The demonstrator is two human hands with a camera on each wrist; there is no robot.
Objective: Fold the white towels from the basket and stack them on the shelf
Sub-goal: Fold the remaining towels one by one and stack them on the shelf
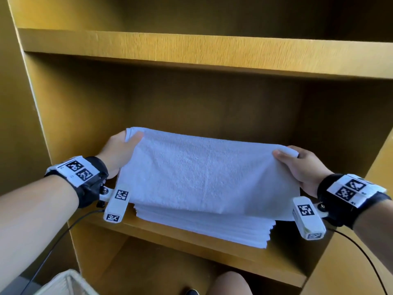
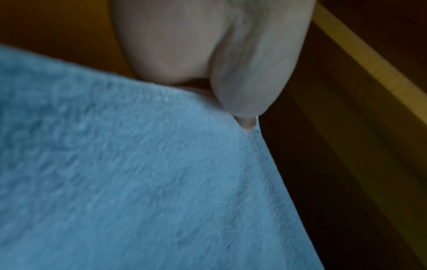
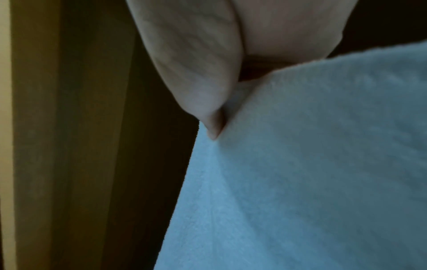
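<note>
A folded white towel (image 1: pixel 204 173) is held flat just above a stack of folded white towels (image 1: pixel 212 226) on the middle shelf board (image 1: pixel 191 239). My left hand (image 1: pixel 121 150) grips the towel's far left corner, thumb on top. My right hand (image 1: pixel 297 165) grips its far right corner the same way. In the left wrist view the towel (image 2: pixel 138 173) looks bluish under my palm (image 2: pixel 208 45). The right wrist view shows the towel (image 3: pixel 312 164) hanging from my hand (image 3: pixel 208 64).
The wooden shelf unit has an upper board (image 1: pixel 191 50) overhead, side walls at left (image 1: pixel 49 124) and right (image 1: pixel 378 167), and an open compartment below. A white basket corner (image 1: pixel 66 284) shows at the bottom left. A knee (image 1: pixel 229 284) is at the bottom.
</note>
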